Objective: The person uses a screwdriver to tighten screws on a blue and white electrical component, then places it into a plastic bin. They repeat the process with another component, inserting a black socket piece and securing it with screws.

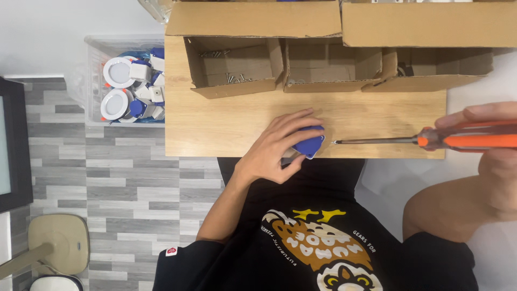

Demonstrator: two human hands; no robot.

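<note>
Closest to the camera is the person's black shirt (318, 237) with a printed owl figure. Just above it the left hand (277, 148) rests at the near edge of the desk (215, 129), its fingers (301, 116) curled over a small blue plastic part (309, 144), thumb beneath it, so the part is held partly over the desk edge. To the right of those fingers, the right hand (493, 143) is wrapped around the orange handle of a screwdriver (431, 140); its thin metal shaft lies level, the tip just beside the blue part and not clearly touching it. The smooth, pale wood-grain desk is bare between the fingers and the far side, giving open room there. Beyond the fingers stand three open cardboard boxes (234, 64), matte brown with flaps raised; the left one holds a few small metal screws. Left of the fingers, past the desk edge, a clear plastic bin (97, 64) holds round white lamp fittings and blue pieces above a grey plank floor (107, 178).
</note>
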